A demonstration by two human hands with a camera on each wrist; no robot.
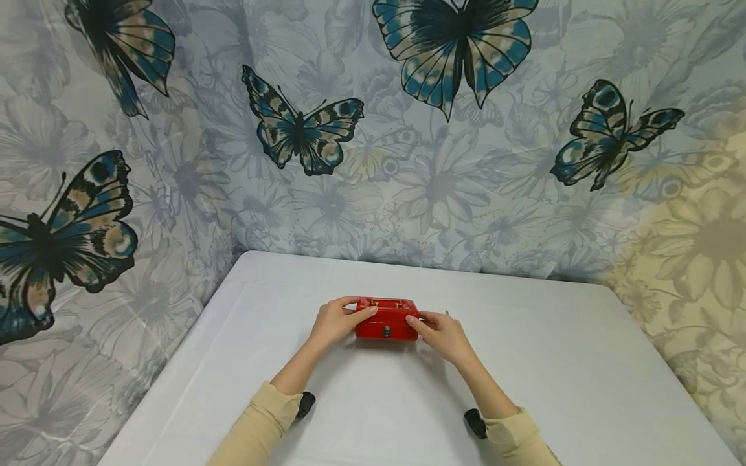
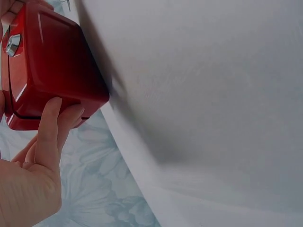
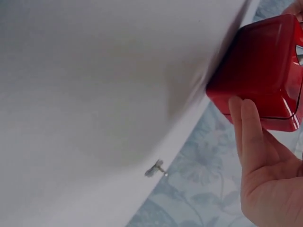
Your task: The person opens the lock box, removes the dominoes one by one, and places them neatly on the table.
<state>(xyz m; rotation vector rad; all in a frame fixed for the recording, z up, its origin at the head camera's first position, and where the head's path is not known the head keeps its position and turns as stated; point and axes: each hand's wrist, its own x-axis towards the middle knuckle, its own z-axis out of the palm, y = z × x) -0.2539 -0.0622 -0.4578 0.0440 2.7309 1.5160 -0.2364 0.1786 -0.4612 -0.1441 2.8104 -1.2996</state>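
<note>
A small red metal cash box (image 1: 387, 329) with a round silver lock (image 1: 386, 331) on its front and a folding handle on its lid is held between two hands at mid-table. My left hand (image 1: 335, 321) grips its left end, thumb on the front upper edge. On the right end, my right hand (image 1: 444, 335) holds it the same way. Fingers of each hand press the box's sides in the wrist views. The lid looks closed. The underside of the box (image 2: 61, 56) shows, so it is at least partly off the table; whether its back edge touches, I cannot tell.
Small silver keys (image 3: 155, 169) lie on the white table (image 1: 280, 285) beyond the right hand. Butterfly-patterned cloth (image 1: 326, 213) hangs behind the table and along its sides. A black band (image 1: 475, 424) sits at each wrist, by the beige sleeves.
</note>
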